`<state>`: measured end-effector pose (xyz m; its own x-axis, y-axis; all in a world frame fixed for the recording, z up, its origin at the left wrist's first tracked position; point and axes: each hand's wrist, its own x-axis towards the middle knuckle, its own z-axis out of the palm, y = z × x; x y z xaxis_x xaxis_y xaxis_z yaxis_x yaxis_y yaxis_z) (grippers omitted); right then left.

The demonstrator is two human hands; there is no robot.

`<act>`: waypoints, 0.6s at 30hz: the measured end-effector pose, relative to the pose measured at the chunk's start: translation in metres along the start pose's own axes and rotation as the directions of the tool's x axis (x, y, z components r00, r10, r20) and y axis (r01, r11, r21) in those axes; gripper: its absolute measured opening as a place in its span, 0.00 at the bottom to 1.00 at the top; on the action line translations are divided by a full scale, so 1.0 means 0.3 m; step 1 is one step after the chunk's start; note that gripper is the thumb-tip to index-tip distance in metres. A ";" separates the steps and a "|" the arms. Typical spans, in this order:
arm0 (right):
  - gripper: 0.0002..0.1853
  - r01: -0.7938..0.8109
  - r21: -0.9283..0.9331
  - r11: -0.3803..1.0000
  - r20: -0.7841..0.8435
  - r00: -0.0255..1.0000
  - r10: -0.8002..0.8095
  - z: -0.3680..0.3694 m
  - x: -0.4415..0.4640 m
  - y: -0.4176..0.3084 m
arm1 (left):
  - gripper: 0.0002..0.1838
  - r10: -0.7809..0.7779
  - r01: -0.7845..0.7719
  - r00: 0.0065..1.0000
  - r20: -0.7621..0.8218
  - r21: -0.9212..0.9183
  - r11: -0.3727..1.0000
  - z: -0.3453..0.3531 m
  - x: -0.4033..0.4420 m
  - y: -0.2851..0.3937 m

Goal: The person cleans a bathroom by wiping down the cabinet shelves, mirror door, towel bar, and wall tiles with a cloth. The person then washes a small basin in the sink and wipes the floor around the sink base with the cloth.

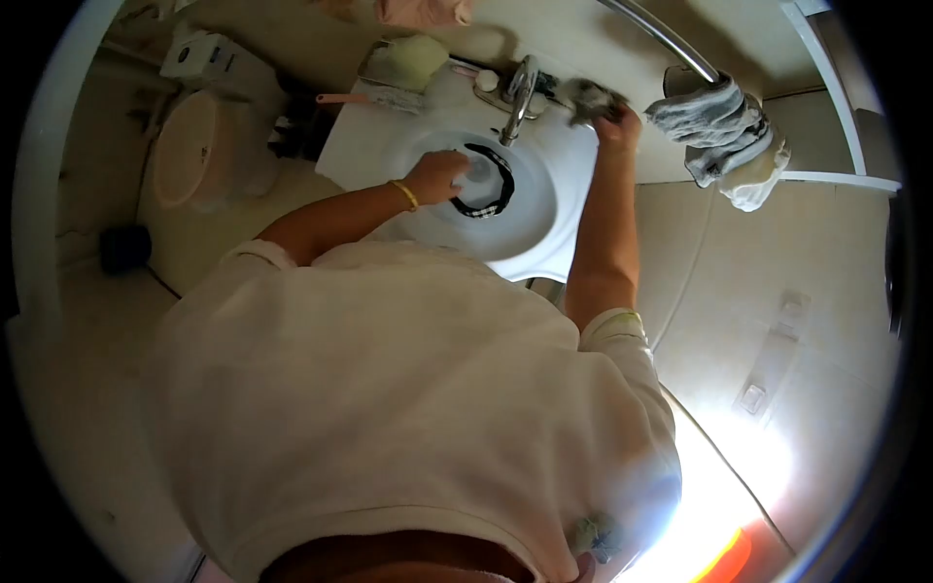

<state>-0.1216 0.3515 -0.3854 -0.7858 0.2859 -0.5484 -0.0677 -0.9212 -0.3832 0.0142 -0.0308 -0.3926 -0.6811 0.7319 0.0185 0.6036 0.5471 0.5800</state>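
My left hand (435,180) is closed over the white washbasin (537,209), fingers wrapped round one side of a curved black band (503,194) with a white checked stretch, like a headband. The band forms an open loop inside the bowl; where it meets my fingers is hidden. At the basin's back right corner, my right hand (618,128) is closed on a crumpled, fuzzy grey bundle (589,97), slightly blurred, perhaps a cloth or scrubber. Between my hands stands a chrome tap (523,92), its spout over the bowl.
A pink-handled brush (355,98) and a pale green round thing (416,60) lie on the left ledge. A beige bin (199,151) and a white box (216,60) stand farther left. Grey cloths (714,126) hang from a metal rail (666,37) at right.
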 end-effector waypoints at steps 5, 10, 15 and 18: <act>0.12 0.254 -0.606 0.754 0.197 0.966 -0.167 -0.014 -0.037 0.054 | 0.23 -0.161 -0.079 0.832 0.531 0.401 0.913 0.160 0.032 0.099; 0.13 0.002 -0.011 1.000 0.069 0.998 -0.001 0.082 -0.194 -0.048 | 0.18 -0.232 -0.280 0.518 0.823 0.420 0.863 0.104 0.062 0.151; 0.10 0.017 0.029 0.999 -0.026 1.000 -0.016 0.105 -0.238 -0.037 | 0.13 -0.121 -0.226 0.643 0.756 0.339 0.913 0.081 -0.041 0.101; 0.08 -0.012 0.095 0.995 -0.043 0.999 0.016 0.018 -0.143 -0.071 | 0.13 -0.062 -0.044 0.703 0.708 0.131 0.990 -0.003 -0.057 0.101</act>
<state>-0.0896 0.3575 -0.3496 -0.7598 0.2822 -0.5857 -0.1166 -0.9454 -0.3043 0.0437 -0.0271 -0.3746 -0.2231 0.7685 -0.5998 0.6823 0.5625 0.4670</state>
